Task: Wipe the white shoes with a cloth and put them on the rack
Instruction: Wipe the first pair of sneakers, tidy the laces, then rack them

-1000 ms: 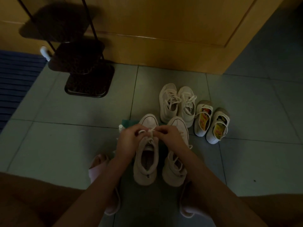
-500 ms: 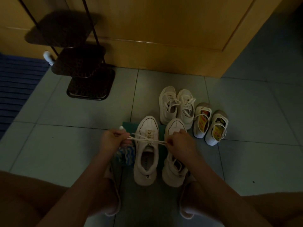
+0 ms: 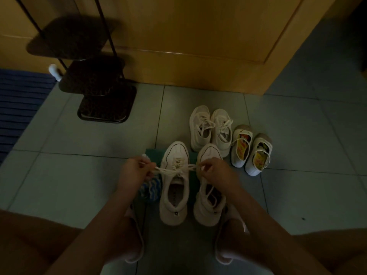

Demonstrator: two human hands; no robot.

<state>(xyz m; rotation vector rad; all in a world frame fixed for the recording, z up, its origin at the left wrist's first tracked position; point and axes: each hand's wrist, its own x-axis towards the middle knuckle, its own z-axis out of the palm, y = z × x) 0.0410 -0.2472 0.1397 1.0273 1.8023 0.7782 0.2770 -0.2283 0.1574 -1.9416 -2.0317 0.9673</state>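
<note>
Together over the tongue a second ago, the left hand (image 3: 135, 173) and right hand (image 3: 216, 173) now sit apart, pinching the laces (image 3: 174, 170) taut across the shoe (image 3: 174, 195). A striped cloth (image 3: 152, 190) comes into view beside the left hand.

From the near sneakers (image 3: 174, 187), bare floor tiles (image 3: 69, 179) lie open at 9 and 3 o'clock. The rack (image 3: 105, 104) stands toward 11, a second pair (image 3: 210, 130) at 1, strap shoes (image 3: 250, 151) at 2. Laces (image 3: 174, 170) stretched between left hand (image 3: 135, 173) and right hand (image 3: 216, 172) bar the instep.
</note>
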